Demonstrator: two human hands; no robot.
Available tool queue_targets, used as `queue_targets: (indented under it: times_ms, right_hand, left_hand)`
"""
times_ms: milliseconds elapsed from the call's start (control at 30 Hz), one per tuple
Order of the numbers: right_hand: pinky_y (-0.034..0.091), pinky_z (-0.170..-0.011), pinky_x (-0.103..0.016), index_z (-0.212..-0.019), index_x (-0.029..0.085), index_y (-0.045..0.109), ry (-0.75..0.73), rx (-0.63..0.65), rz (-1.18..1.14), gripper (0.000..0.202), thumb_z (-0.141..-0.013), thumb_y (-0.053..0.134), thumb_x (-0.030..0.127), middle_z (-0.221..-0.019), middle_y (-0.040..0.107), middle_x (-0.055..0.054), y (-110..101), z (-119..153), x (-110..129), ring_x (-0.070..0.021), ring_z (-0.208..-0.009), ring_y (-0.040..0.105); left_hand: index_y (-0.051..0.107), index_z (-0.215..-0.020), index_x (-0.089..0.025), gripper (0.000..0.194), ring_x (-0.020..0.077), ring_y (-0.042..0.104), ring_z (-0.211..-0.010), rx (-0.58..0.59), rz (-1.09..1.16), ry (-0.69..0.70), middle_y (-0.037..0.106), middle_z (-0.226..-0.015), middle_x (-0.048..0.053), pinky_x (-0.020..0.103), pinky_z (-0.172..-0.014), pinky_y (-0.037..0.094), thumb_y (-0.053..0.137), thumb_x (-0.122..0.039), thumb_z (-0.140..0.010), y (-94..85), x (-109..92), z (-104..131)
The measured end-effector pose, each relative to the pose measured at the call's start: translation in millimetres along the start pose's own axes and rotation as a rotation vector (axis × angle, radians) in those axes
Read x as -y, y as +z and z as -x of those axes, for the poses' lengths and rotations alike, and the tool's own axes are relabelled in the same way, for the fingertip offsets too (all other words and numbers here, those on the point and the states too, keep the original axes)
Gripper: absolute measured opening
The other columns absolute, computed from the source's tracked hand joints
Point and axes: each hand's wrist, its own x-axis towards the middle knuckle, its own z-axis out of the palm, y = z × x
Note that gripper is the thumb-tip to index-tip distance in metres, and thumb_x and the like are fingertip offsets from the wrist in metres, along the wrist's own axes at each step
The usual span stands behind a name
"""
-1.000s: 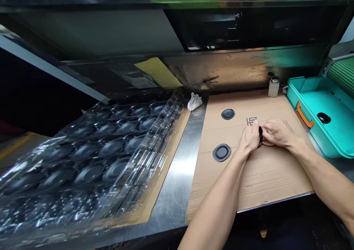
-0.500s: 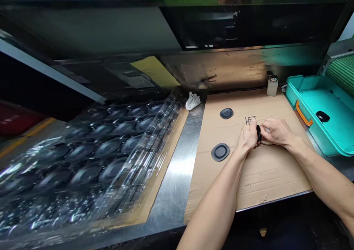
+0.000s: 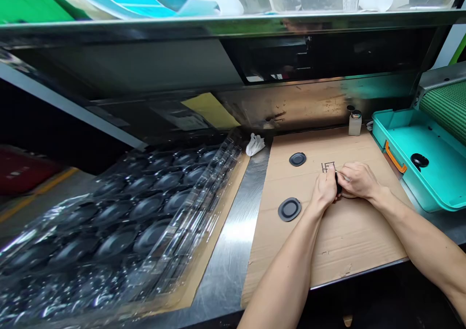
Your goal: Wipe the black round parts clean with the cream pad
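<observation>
My left hand [image 3: 325, 185] is closed around a small black part [image 3: 339, 185], which stands on edge over the cardboard sheet [image 3: 360, 237]. From the other side my right hand [image 3: 357, 178] meets it, fingers pinched close against the part; whatever sits between those fingertips is hidden. Most of the black part is covered by my hands. To their left lie two flat dark rounded discs, a nearer disc [image 3: 290, 209] and a farther disc [image 3: 297, 159], each with a raised ring.
Clear plastic trays [image 3: 145, 207] of dark round parts fill the left side. On the right, a teal bin [image 3: 437, 149] with an orange handle holds a black part [image 3: 419, 160]. A small bottle [image 3: 355, 123] and a crumpled white cloth [image 3: 255, 144] stand near the back wall.
The view has tilted up, so the shelf above now shows. Both hands stay at the black part; my right fingers have shifted slightly closer to my left hand.
</observation>
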Motion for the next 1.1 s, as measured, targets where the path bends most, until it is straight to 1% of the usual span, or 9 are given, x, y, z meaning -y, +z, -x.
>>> queue_targets:
  times_ms: [133,200,333,500,700,800,967,1033,1100]
  right_hand:
    - [0.043,-0.072,-0.027,-0.081,0.018,0.071,0.087,-0.278,-0.172,0.033,-0.099,0.046,0.030,-0.076,0.068,-0.006,-4,-4,-1,-0.0159,-0.071,0.059]
    - [0.044,-0.069,-0.026,-0.082,0.018,0.072,0.156,-0.365,-0.263,0.030,-0.098,0.049,0.031,-0.076,0.069,-0.005,-6,-3,-7,-0.0153,-0.070,0.060]
    - [0.043,-0.065,-0.026,-0.079,0.019,0.072,0.238,-0.386,-0.321,0.026,-0.094,0.056,0.032,-0.072,0.069,-0.003,-3,2,-20,-0.0149,-0.065,0.060]
    - [0.044,-0.068,-0.025,-0.080,0.019,0.072,0.238,-0.312,-0.350,0.022,-0.093,0.058,0.030,-0.076,0.071,-0.003,0,3,-18,-0.0143,-0.067,0.061]
    - [0.043,-0.068,-0.026,-0.082,0.019,0.073,0.215,-0.201,-0.360,0.022,-0.093,0.057,0.029,-0.075,0.069,-0.002,0,2,-12,-0.0147,-0.068,0.060]
    - [0.043,-0.069,-0.026,-0.084,0.019,0.074,0.197,-0.158,-0.383,0.023,-0.095,0.056,0.030,-0.077,0.069,-0.003,2,2,-11,-0.0150,-0.070,0.061]
    - [0.041,-0.068,-0.026,-0.090,0.022,0.077,0.158,0.012,-0.319,0.028,-0.098,0.054,0.036,-0.080,0.069,-0.003,4,4,-14,-0.0153,-0.072,0.060]
    - [0.041,-0.069,-0.026,-0.088,0.022,0.076,0.209,-0.014,-0.251,0.030,-0.098,0.052,0.037,-0.081,0.069,-0.004,0,4,-21,-0.0163,-0.074,0.060]
    - [0.041,-0.072,-0.027,-0.088,0.021,0.076,0.290,-0.083,-0.184,0.032,-0.099,0.050,0.037,-0.084,0.071,-0.006,-4,5,-29,-0.0182,-0.078,0.062]
  left_hand:
    - [0.064,-0.070,-0.014,0.073,0.0132,0.050,-0.035,0.071,0.268,-0.106,0.063,-0.055,0.009,0.023,-0.033,0.031,0.023,-0.069,-0.098,7.6,-2,-2]
    - [0.064,-0.079,-0.011,0.070,0.0121,0.049,-0.037,0.090,0.461,-0.204,0.065,-0.059,0.011,0.021,-0.033,0.030,0.020,-0.062,-0.100,5.7,-5,-5]
    - [0.062,-0.090,-0.006,0.058,0.0116,0.049,-0.041,0.114,0.746,-0.387,0.064,-0.063,0.012,0.019,-0.034,0.031,0.019,-0.044,-0.101,-7.6,-14,-10]
    - [0.061,-0.097,-0.005,0.047,0.0120,0.050,-0.043,0.121,0.851,-0.468,0.063,-0.064,0.012,0.018,-0.034,0.036,0.023,-0.033,-0.098,-16.0,-20,-9]
    - [0.060,-0.096,-0.005,0.049,0.0124,0.053,-0.044,0.141,0.849,-0.425,0.063,-0.065,0.012,0.018,-0.035,0.039,0.022,-0.035,-0.100,-14.3,-14,-11]
    - [0.059,-0.095,-0.008,0.046,0.0140,0.054,-0.044,0.136,0.803,-0.388,0.063,-0.064,0.011,0.020,-0.036,0.040,0.023,-0.036,-0.101,-10.0,-11,-12]
    - [0.061,-0.093,-0.012,0.043,0.0147,0.054,-0.045,0.170,0.689,-0.292,0.061,-0.063,0.006,0.022,-0.037,0.039,0.030,-0.040,-0.102,-3.5,-8,-9]
    - [0.063,-0.098,-0.011,0.047,0.0128,0.054,-0.048,0.144,0.642,-0.232,0.065,-0.071,0.008,0.022,-0.040,0.042,0.030,-0.045,-0.102,-4.7,-6,-8]
    - [0.063,-0.109,-0.012,0.049,0.0120,0.059,-0.058,0.065,0.549,-0.101,0.070,-0.088,0.010,0.022,-0.049,0.049,0.037,-0.053,-0.100,-7.2,-4,-7]
